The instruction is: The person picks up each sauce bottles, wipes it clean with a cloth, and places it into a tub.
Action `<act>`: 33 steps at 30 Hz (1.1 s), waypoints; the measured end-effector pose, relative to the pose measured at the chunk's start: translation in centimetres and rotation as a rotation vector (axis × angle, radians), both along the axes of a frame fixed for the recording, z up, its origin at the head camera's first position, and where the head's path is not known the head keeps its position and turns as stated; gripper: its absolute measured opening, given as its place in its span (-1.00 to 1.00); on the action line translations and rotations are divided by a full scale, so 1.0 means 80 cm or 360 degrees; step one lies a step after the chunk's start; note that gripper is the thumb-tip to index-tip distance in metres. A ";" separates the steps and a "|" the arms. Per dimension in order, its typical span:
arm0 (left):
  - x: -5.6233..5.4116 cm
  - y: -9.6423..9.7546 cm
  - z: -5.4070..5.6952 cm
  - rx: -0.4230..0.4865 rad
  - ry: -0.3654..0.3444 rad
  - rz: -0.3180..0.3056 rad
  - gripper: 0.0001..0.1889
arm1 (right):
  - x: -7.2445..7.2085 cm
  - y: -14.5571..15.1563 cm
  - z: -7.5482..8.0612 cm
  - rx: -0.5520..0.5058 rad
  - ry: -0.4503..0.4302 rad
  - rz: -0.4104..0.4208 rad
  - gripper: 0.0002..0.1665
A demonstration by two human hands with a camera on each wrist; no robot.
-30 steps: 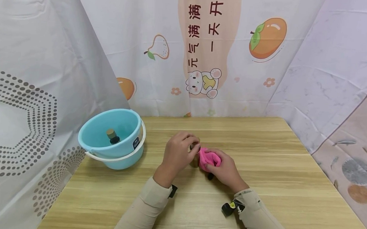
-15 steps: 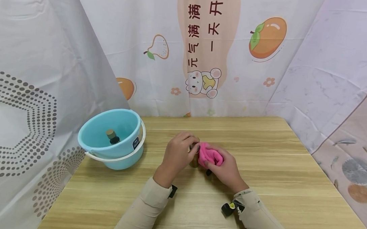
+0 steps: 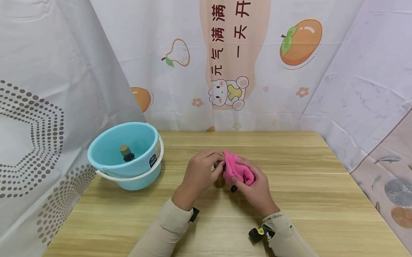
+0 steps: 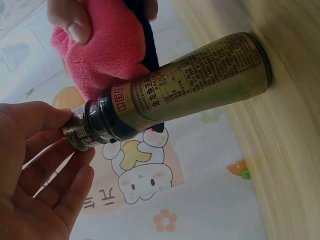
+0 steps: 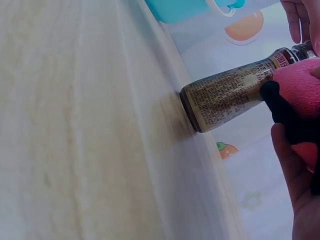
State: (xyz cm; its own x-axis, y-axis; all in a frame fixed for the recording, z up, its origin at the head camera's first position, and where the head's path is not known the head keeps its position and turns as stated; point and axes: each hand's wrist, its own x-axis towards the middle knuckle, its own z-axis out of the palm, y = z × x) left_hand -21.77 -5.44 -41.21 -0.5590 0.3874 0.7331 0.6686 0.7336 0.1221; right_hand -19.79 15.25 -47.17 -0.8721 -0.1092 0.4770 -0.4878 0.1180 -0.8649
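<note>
My left hand [image 3: 199,170] pinches the cap of a glass bottle [image 4: 200,75] with a gold label covered in Chinese print, perhaps sesame oil. The bottle stands upright, its base at the wooden table. My right hand [image 3: 258,189] grips a bunched pink plush cloth [image 3: 235,171] with a black strip [image 5: 287,117] on it. In the left wrist view the cloth lies against the bottle's shoulder, just below the neck. From the head, hands and cloth hide most of the bottle.
At the left of the table [image 3: 307,238] is a light blue bucket [image 3: 136,184] with a white handle. A dark bottle with a gold cap [image 3: 125,150] leans inside it. Printed curtains [image 3: 179,105] hang behind the table and at both sides.
My right hand has shifted slightly right, and the cloth's upper part has risen along the bottle towards its neck. My left hand stays on the cap.
</note>
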 end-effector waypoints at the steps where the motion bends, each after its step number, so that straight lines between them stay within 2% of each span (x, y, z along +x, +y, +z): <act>1: 0.000 0.000 0.000 0.0001 -0.0001 -0.0003 -0.96 | 0.002 -0.001 0.004 0.0005 0.0015 0.0005 -0.38; 3: 0.000 0.000 -0.001 -0.0001 -0.0008 -0.0005 -0.96 | 0.006 -0.001 0.011 0.0027 0.0021 0.0017 -0.40; 6: 0.001 0.000 -0.001 -0.0009 -0.0027 0.0005 -0.95 | 0.005 -0.001 0.011 0.0070 0.0022 0.0036 -0.41; 13: 0.001 0.000 0.000 -0.0009 -0.0043 0.0015 -0.96 | -0.015 0.002 -0.023 0.0183 -0.0001 -0.0021 -0.38; 15: 0.001 0.001 0.001 -0.0007 -0.0039 0.0011 -0.96 | -0.017 0.003 -0.026 0.0209 -0.0005 -0.0026 -0.38; 24: 0.002 0.001 0.000 -0.0013 -0.0037 0.0031 -0.95 | -0.015 0.004 -0.025 0.0322 -0.0167 -0.0030 -0.39; 33: 0.001 0.000 -0.001 -0.0030 -0.0032 0.0035 -0.96 | -0.017 0.006 -0.029 0.0444 -0.0260 -0.0070 -0.38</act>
